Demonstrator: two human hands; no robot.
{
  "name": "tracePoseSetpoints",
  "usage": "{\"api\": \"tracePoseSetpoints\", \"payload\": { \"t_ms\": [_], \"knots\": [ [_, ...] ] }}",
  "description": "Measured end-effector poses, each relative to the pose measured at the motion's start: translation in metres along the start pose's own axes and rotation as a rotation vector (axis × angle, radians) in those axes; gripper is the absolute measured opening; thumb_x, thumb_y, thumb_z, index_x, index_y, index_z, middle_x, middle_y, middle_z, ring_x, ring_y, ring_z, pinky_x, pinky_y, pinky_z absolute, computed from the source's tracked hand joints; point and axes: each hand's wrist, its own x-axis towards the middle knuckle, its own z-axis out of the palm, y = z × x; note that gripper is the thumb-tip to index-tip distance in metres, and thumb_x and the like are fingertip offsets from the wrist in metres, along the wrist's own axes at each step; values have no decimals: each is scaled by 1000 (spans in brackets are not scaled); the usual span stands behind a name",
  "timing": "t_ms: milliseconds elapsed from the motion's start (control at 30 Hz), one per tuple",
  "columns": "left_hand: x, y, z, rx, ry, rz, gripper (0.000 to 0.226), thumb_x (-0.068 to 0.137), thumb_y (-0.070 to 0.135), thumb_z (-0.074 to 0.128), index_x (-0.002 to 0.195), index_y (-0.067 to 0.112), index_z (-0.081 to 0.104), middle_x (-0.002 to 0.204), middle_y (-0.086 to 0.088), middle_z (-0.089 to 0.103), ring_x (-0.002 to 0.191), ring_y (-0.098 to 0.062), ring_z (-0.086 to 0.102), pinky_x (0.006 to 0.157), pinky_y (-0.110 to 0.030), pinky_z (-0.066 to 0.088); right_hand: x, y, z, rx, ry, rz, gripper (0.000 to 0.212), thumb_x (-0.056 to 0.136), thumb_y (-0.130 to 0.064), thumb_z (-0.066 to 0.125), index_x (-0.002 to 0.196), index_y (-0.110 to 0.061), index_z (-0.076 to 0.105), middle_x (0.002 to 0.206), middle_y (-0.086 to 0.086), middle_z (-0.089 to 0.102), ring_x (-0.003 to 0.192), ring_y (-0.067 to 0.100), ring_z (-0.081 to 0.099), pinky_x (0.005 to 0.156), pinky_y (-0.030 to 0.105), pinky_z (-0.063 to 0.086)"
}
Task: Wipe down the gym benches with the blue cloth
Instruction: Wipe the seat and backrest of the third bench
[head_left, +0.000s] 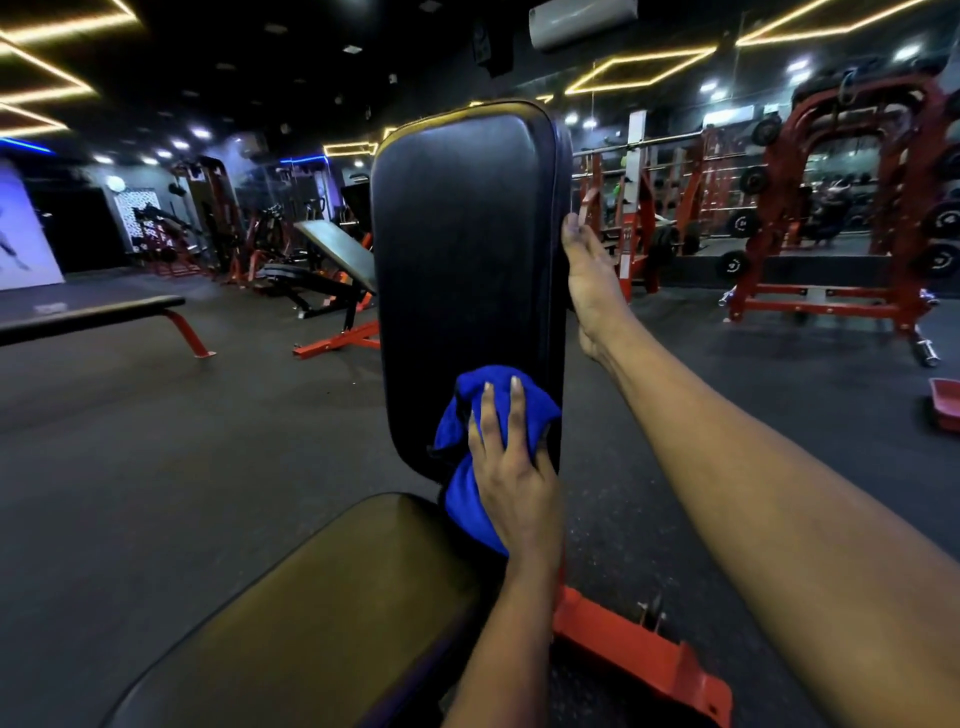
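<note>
No legible text: markings on the weight plates (744, 223) are too small to read. Count is 3 benches, 1 cloth, 2 hands. The near bench has an upright back pad (467, 234), a seat pad (322, 613) and an orange frame (639, 649). The blue cloth (462, 499) sits bunched on the back pad's lower end, just above the seat pad. The left hand (511, 467) presses it to the pad, fingers straight and close together. The right hand (589, 283) holds the back pad's right edge, thumb on the front, fingers behind the pad and hidden. A flat bench (93, 314) is at left, an incline bench (337, 249) mid-left, partly blocked by the back pad. A red rack (857, 306) with plates stands at right, well apart.
</note>
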Motion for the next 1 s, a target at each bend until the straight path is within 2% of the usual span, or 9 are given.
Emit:
{"api": "tracePoseSetpoints", "payload": {
  "t_ms": [133,200,267,433,533,700,867,933,1000],
  "knots": [
    [3,7,-4,-83,-24,-54,56,97,33,51,151,33,35,160,2,27,145,-25,27,114,-41,33,0,1,-1,-14,10,-9,66,101,-54,43,154,-17,30,149,-4,46,130,8,46,105,20,38],
    [39,22,-6,-127,17,-22,52,100,42,43,151,31,36,161,0,24,147,-26,22,117,-37,25,-5,-1,2,-2,16,-8,56,104,-44,42,148,-9,38,118,-17,59,102,-9,56,78,3,42],
    [68,34,-3,-85,47,28,53,101,49,34,151,29,36,162,-1,22,148,-28,20,118,-41,23,-7,-2,4,1,46,-10,48,106,-36,42,139,-3,46,97,-26,56,80,-20,56,66,-1,42],
    [25,23,13,-31,21,-205,55,99,55,26,152,39,28,163,6,13,149,-25,14,110,-67,21,-7,1,3,18,68,-22,46,106,-38,40,140,-7,47,107,-27,52,85,-23,48,93,16,46],
    [-13,19,18,-41,21,-419,55,100,52,28,153,39,24,163,8,10,148,-27,14,108,-68,24,-8,-2,5,-2,61,-1,25,105,-42,40,121,-26,53,96,-25,55,78,-20,54,69,2,44],
    [-8,17,18,-171,101,-633,51,103,34,42,152,30,32,163,-1,15,147,-32,18,115,-49,19,-2,3,11,-55,165,-36,25,102,-49,44,99,-33,62,101,-14,68,97,0,62,93,24,50],
    [34,-31,9,-205,155,-742,49,104,25,42,152,22,33,163,-10,17,148,-33,16,118,-32,6,-2,4,25,-15,299,-2,42,105,-49,37,132,-24,57,88,-30,49,89,-6,48,87,20,35],
    [55,-58,4,-205,153,-762,49,106,25,38,153,21,30,163,-10,15,149,-33,14,117,-30,4,2,9,29,-16,324,-22,45,105,-48,36,138,-24,53,98,-31,51,102,-2,45,90,18,32],
    [76,-84,-2,-194,158,-786,48,106,26,35,154,20,29,163,-12,16,148,-32,15,116,-31,5,3,12,33,9,357,-43,48,104,-49,38,142,-22,51,125,-20,59,113,0,45,100,21,34]
  ]
}}
